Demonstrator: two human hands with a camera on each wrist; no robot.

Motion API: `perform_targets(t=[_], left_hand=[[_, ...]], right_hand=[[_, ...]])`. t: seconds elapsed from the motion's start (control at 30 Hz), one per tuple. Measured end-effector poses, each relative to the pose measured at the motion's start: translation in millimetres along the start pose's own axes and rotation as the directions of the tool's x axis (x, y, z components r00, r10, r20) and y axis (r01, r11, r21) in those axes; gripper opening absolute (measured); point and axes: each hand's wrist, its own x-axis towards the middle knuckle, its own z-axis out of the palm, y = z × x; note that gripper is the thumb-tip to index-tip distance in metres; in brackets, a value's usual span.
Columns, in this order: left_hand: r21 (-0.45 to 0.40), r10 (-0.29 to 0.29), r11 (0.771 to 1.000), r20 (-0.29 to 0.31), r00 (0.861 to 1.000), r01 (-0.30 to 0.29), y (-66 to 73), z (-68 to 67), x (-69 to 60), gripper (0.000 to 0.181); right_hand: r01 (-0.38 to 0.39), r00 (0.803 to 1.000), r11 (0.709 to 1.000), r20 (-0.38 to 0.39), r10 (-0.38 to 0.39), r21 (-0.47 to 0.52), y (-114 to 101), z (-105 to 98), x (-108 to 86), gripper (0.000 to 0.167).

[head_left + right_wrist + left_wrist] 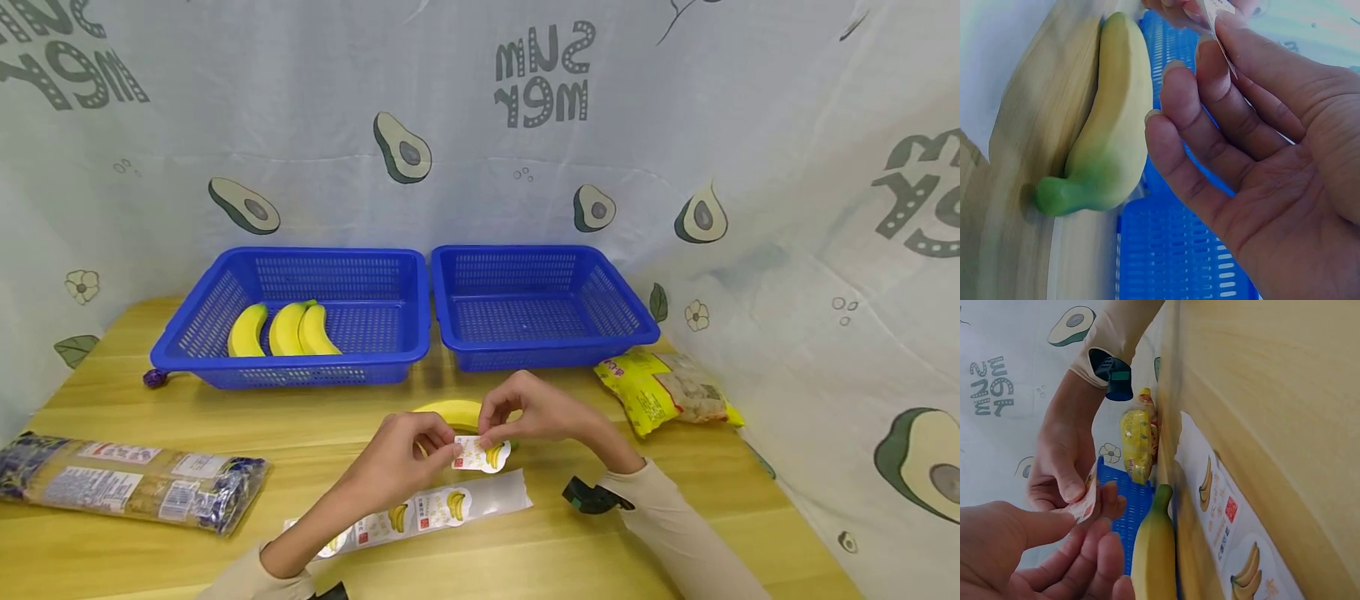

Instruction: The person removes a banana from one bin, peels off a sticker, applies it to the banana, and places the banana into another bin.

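Pale cloth (pixel 315 100) printed with avocados and "summer" lettering is hanging behind a wood-grained bench (pixel 555 550), on which two blue baskets are standing side by side along the far edge. Three bananas are lying in the left basket (pixel 375 375), while the right basket (pixel 555 357) is showing its bare slotted floor. Between the two hands, above the near part of the bench, a white label (pixel 480 455) with a banana picture is being held up: the left hand (pixel 405 458) is pinching its left end between thumb and finger, and the right hand (pixel 528 408) is gripping its upper edge likewise. Just behind them a single banana (pixel 448 410) is resting on the bench, its green stem pointing right. Below, a strip of similar labels (pixel 498 493) is lying flat, passing under the left forearm. A long clear-wrapped package (pixel 127 483) is lying at the left, and a yellow bag (pixel 652 396) is sitting beside the right basket.
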Motion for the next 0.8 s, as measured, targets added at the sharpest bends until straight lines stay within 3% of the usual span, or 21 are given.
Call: perform_targets(t=[0.2, 0.47, 0.67, 0.8], left_hand=[[0.008, -0.011, 1.000, -0.060, 0.998, 0.012, -3.7, -0.8, 3.8, 0.011], [0.007, -0.059, 0.998, -0.128, 0.990, 0.060, -10.0, -6.1, 9.8, 0.009], [0.073, -0.025, 0.997, -0.189, 0.982, 0.040, -18.3, -11.5, 18.5, 0.011], [0.125, -0.036, 0.990, -0.239, 0.970, 0.067, -18.9, -15.2, 23.6, 0.013]], right_hand=[[0.007, 0.999, 0.999, -0.044, -0.008, -0.032, 3, 3, 3.8, 0.005], [0.002, 0.987, 0.999, -0.157, -0.010, -0.050, 10, 0, 4.2, 0.004], [-0.069, 0.963, 0.993, -0.265, 0.043, -0.092, 9, -1, 13.9, 0.004], [-0.129, 0.947, 0.983, -0.311, 0.084, -0.129, 9, 0, 22.3, 0.004]])
